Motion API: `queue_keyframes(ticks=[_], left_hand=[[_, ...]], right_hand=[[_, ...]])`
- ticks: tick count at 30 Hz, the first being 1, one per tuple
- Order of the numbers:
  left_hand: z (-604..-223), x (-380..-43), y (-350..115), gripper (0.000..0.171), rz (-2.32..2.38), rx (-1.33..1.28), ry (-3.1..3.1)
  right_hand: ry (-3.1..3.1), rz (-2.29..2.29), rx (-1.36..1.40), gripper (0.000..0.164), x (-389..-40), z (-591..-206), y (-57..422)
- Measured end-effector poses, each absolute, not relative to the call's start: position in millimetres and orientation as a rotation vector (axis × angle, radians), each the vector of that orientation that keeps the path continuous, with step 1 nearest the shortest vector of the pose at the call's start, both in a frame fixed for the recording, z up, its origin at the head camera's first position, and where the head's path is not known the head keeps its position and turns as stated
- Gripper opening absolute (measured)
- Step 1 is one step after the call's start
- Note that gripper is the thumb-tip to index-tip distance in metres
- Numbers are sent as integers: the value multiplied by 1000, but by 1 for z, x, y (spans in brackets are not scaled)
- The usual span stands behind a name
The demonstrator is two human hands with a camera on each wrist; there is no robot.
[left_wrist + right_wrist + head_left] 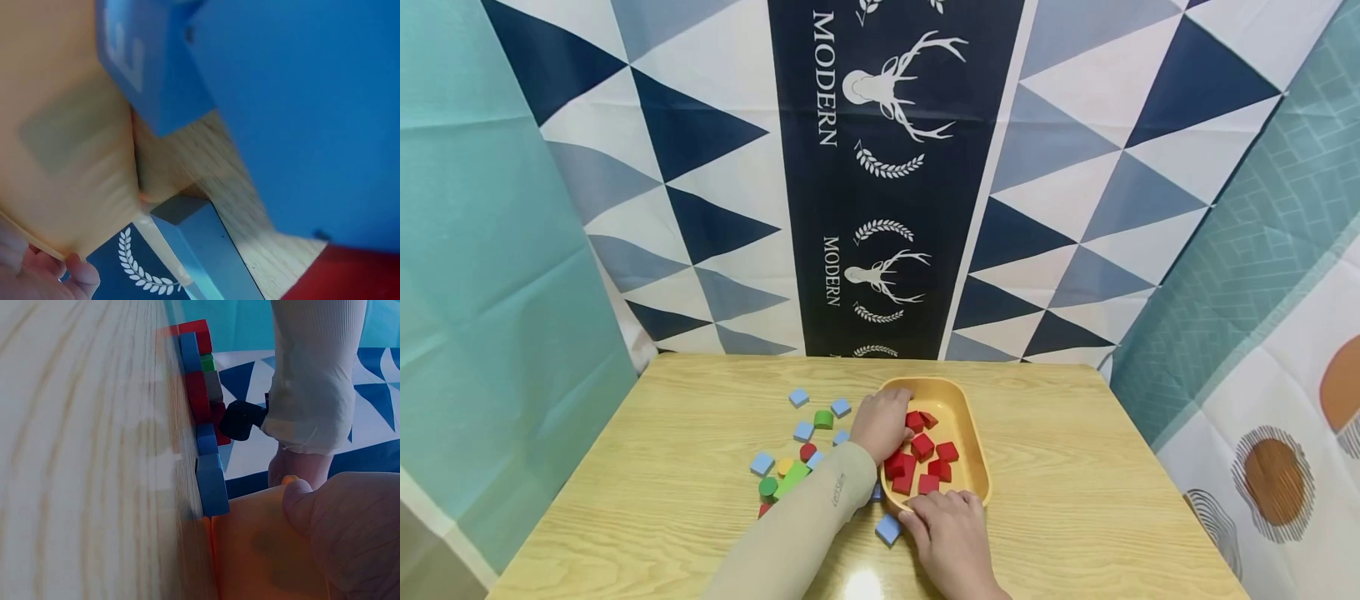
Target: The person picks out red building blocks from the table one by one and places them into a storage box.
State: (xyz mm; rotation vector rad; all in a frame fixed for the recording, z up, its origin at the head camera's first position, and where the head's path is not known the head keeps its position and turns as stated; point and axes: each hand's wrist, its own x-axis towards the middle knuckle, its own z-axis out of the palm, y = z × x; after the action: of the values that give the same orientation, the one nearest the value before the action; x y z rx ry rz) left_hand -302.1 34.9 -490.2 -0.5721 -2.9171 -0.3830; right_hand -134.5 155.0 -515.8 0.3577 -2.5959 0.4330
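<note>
A yellow plastic tray (957, 408) stands on the table with several red blocks (922, 447) inside. My left hand (880, 423) grips its left rim, fingers hooked over the edge; the left wrist view shows fingertips (81, 275) at the tray's wall (69, 181). At the near rim, my right hand (951, 533) holds the tray, with the thumb (300, 503) against the outer wall (262, 550) in the right wrist view. Just left of the right hand lies a blue block (888, 529). Blue blocks (300, 112) also fill much of the left wrist view.
Left of the tray, several loose blocks lie scattered: light blue (762, 463), green (823, 419), yellow (785, 467) and red (807, 452). My left forearm (797, 525) crosses in front of some. A patterned cloth (880, 167) hangs behind the table (1075, 467).
</note>
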Motion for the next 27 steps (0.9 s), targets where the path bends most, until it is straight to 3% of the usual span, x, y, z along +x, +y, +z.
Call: queue_keyframes(ticks=[27], left_hand=[[-493, -300, 28, 41, -252, -446, -2695]], right_hand=[[-2551, 419, 368, 8, -135, -516, 152]])
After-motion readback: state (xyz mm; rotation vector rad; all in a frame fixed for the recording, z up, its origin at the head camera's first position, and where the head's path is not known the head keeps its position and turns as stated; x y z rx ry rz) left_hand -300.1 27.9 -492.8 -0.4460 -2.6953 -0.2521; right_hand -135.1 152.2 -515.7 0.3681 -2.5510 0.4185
